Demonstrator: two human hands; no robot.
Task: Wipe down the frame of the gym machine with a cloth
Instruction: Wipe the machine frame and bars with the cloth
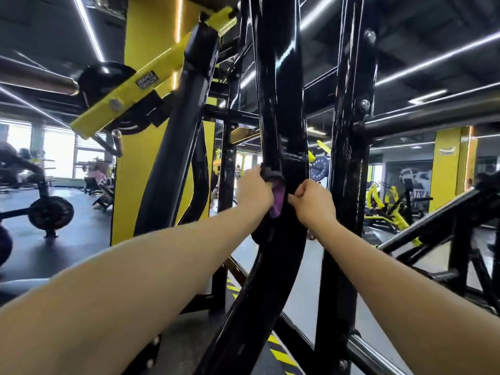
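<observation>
Cloth [277, 197] wrapped round black frame post [281, 104], ends clenched by left hand [254, 192] and right hand [313, 203]; mid-wipe; sliding pull likely needed next.

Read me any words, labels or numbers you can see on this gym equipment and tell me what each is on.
Black label on the yellow arm: two lines of print, upside down and blurred, unreadable.
Blue weight plate behind the black frame: ring of white lettering, too small to read.
Emblem on the far yellow pillar: illegible.

Purple cloth [276, 202] against glossy black frame [281, 104]
</observation>
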